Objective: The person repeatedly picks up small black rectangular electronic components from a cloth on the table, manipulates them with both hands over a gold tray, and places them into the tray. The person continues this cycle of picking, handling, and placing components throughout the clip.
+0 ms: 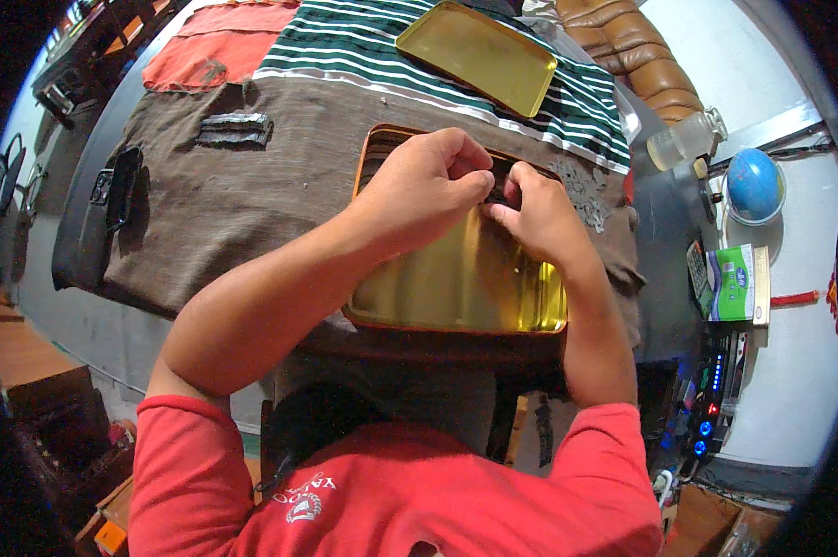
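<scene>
A shallow gold rectangular tin [447, 292] lies on the brown cloth in front of me. Over its far half is my left hand [428, 176], closed with thumb and fingers in a pinch. Close beside it my right hand [538, 213] is also closed, its fingertips turned toward the left thumb. Something small and dark shows between the hands, but what either one pinches is hidden. To the right of the tin, small grey-white flat pieces [584, 193] are scattered on the cloth.
A gold tray-like lid [479, 58] lies on the green striped cloth [335, 51]. Dark strips [235, 130] and a black object [117, 190] sit to the left. Off the right edge are a clear plastic jar [681, 141], a blue ball [755, 181] and a green packet [733, 283].
</scene>
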`<state>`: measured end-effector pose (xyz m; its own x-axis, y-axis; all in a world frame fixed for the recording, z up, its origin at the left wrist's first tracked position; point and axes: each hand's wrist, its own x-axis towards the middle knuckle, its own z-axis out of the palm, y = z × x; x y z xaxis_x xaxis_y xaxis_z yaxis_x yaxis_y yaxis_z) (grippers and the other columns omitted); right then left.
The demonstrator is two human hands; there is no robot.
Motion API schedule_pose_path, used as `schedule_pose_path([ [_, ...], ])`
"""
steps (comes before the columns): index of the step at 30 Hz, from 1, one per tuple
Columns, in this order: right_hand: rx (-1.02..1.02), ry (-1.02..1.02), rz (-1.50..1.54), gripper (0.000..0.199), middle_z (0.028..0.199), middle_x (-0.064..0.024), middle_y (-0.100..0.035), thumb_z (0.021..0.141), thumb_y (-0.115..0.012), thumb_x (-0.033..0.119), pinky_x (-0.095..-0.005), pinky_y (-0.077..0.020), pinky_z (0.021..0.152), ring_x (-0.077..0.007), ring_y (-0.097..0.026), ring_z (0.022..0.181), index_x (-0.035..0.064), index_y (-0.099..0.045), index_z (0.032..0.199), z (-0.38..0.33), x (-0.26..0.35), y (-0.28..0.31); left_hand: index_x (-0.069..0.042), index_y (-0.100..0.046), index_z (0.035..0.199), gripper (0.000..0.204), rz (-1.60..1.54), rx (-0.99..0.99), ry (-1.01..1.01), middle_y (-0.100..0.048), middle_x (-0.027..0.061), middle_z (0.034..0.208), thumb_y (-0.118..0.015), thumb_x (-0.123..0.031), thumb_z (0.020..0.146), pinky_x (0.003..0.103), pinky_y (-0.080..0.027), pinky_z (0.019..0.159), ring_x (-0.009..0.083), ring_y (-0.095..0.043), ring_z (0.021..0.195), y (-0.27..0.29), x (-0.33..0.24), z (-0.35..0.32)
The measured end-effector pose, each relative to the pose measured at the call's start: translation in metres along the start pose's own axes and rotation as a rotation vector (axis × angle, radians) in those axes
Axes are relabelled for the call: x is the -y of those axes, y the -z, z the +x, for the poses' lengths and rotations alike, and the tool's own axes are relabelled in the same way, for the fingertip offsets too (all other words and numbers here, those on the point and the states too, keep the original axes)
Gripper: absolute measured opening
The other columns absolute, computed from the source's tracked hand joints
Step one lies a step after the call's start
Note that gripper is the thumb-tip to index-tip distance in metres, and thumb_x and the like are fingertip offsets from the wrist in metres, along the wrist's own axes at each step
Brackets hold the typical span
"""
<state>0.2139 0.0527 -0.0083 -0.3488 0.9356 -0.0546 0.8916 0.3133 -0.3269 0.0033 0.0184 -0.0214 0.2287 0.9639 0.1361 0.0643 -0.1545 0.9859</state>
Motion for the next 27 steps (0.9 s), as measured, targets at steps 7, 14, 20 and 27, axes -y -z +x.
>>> schedule_pose_path([
  [7, 0.019, -0.056, -0.003, 0.042, 0.093, -0.0186, -0.069, 0.078, -0.088, 0.026, -0.0406, -0.0539, 0.076, -0.0317, -0.067, 0.083, 0.0000, -0.061, 0.097, 0.006, 0.000, 0.000, 0.004, -0.066, 0.112, 0.026, 0.026, -0.058, -0.022, -0.070, 0.0070, 0.093, -0.066, -0.016, 0.096, 0.030, -0.057, 0.071, 0.0127, -0.065, 0.081, -0.001, 0.003, 0.004],
  [14, 0.007, -0.174, 0.053, 0.050, 0.098, -0.0201, -0.074, 0.071, -0.092, 0.026, -0.0429, -0.0562, 0.083, -0.0355, -0.072, 0.093, -0.0023, -0.065, 0.103, 0.010, -0.007, -0.008, 0.005, -0.069, 0.106, 0.024, -0.048, -0.092, -0.039, -0.070, 0.0082, 0.089, -0.066, -0.015, 0.093, 0.031, -0.056, 0.069, 0.0141, -0.066, 0.077, -0.002, 0.006, 0.008],
  [20, -0.063, -0.171, 0.131, 0.056, 0.103, -0.0230, -0.074, 0.069, -0.093, 0.024, -0.0432, -0.0558, 0.087, -0.0361, -0.072, 0.099, -0.0047, -0.067, 0.109, 0.007, -0.021, -0.018, 0.004, -0.071, 0.104, 0.024, -0.044, -0.116, -0.040, -0.071, 0.0082, 0.085, -0.066, -0.015, 0.091, 0.032, -0.055, 0.067, 0.0144, -0.065, 0.074, -0.002, 0.009, 0.012],
  [27, 0.026, -0.264, 0.080, 0.040, 0.093, -0.0114, -0.072, 0.083, -0.086, 0.014, -0.0338, -0.0564, 0.069, -0.0188, -0.069, 0.079, -0.0080, -0.066, 0.109, 0.004, -0.018, -0.015, 0.003, -0.072, 0.105, 0.024, -0.043, -0.127, -0.022, -0.073, 0.0095, 0.086, -0.066, -0.016, 0.091, 0.032, -0.056, 0.068, 0.0154, -0.068, 0.076, -0.003, 0.009, 0.012],
])
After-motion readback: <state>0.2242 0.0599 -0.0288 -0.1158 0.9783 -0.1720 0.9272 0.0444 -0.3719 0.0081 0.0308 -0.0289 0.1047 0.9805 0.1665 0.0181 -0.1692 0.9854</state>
